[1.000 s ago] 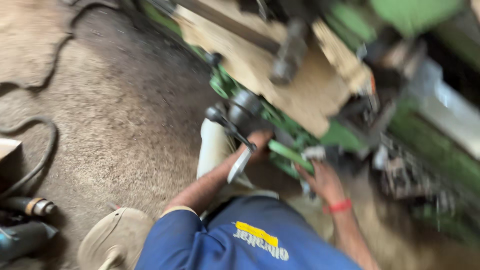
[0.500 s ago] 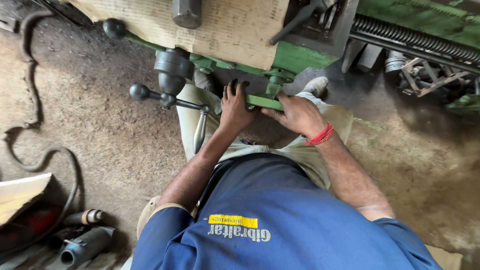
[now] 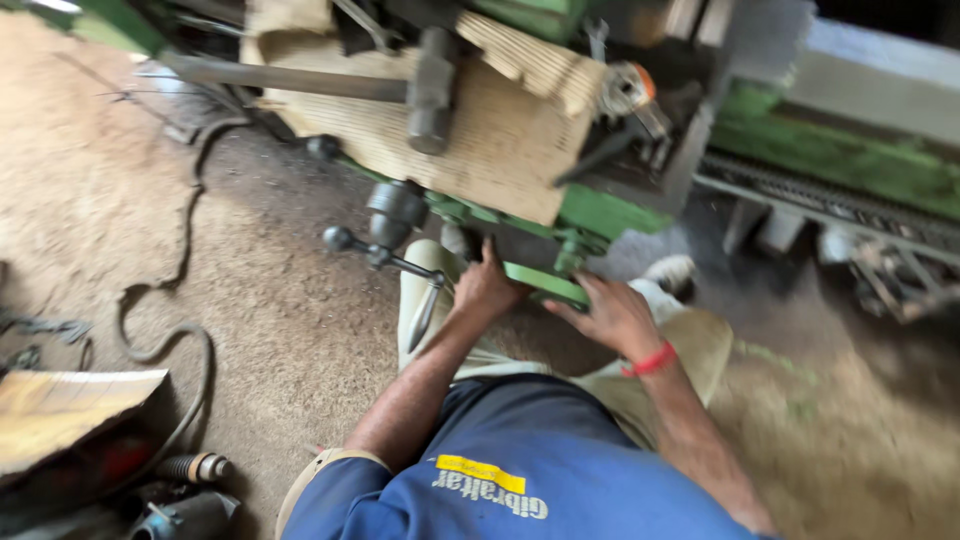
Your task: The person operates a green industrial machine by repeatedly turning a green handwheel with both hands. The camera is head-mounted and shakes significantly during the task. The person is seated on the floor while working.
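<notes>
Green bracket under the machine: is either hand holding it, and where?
Both seem to. The left hand grips the green bracket's left end; the right hand holds its right end. Blur hides the finger detail.

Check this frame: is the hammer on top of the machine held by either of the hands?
No: the hammer lies untouched, while the left hand and right hand grip the green bracket below.
</notes>
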